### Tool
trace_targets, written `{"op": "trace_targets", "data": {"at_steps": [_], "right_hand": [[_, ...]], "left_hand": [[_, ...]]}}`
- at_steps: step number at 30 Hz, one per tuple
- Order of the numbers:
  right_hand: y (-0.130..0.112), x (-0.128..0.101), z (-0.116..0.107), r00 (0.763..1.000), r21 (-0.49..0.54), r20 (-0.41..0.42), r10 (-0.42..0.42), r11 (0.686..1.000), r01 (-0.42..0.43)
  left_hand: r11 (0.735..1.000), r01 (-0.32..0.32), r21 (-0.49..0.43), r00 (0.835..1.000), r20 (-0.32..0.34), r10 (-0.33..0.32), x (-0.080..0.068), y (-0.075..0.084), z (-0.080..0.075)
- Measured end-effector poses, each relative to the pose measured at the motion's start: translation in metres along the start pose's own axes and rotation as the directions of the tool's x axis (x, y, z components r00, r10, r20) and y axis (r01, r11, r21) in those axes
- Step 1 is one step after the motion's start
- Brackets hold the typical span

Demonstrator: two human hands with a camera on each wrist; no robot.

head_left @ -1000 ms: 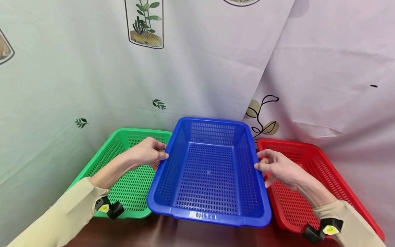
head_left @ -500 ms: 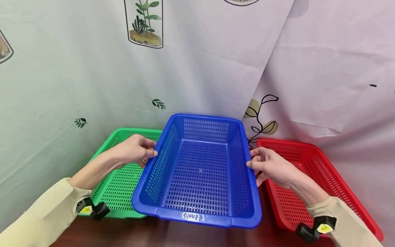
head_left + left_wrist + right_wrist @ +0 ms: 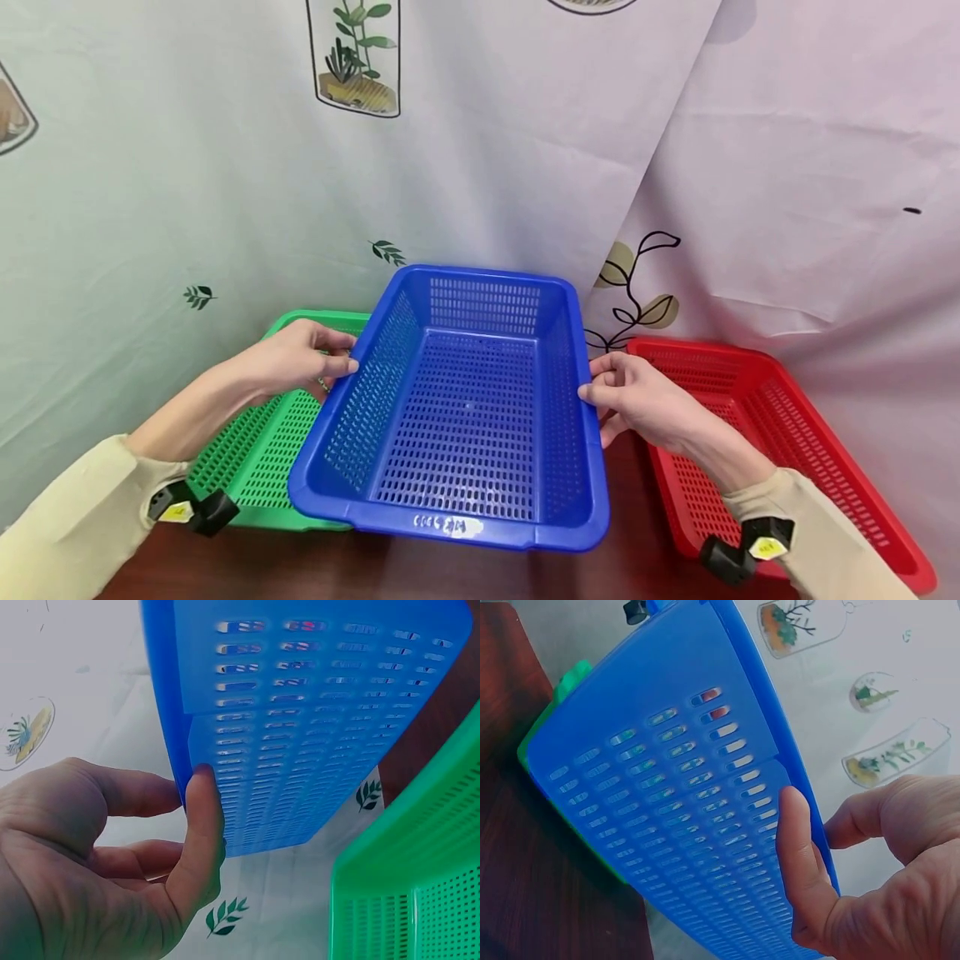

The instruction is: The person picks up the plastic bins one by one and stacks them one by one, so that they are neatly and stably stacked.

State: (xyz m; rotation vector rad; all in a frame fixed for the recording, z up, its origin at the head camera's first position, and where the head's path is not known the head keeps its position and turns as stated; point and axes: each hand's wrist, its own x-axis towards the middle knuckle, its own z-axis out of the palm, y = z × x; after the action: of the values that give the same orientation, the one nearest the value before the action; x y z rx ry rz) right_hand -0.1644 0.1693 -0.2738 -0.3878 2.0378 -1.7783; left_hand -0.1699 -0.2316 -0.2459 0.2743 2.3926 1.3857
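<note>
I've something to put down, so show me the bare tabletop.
Dark table shows bare between the blue basket and red basket, and in front of the blue basket. Left is crowded: in the head view, the blue basket hides part of the green basket.

Blue slotted basket (image 3: 468,417), mouth up, raised

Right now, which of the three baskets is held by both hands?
The blue basket, in the middle: the left hand and right hand grip opposite sides. Neither holds the green basket at left or red basket at right.
</note>
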Motion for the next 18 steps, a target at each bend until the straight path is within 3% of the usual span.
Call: {"op": "trace_targets", "data": {"at_steps": [5,18], "right_hand": [[-0.003,0.006,0.01,1.0,0.013,-0.015,0.003,1.0,-0.003],[-0.004,0.022,0.034,0.999,0.086,0.04,-0.031,0.996,0.027]], "left_hand": [[1.0,0.002,-0.013,1.0,0.021,-0.001,-0.004,-0.004,-0.01],[1.0,0.016,-0.011,0.999,0.035,-0.016,-0.018,-0.013,-0.037]]}}
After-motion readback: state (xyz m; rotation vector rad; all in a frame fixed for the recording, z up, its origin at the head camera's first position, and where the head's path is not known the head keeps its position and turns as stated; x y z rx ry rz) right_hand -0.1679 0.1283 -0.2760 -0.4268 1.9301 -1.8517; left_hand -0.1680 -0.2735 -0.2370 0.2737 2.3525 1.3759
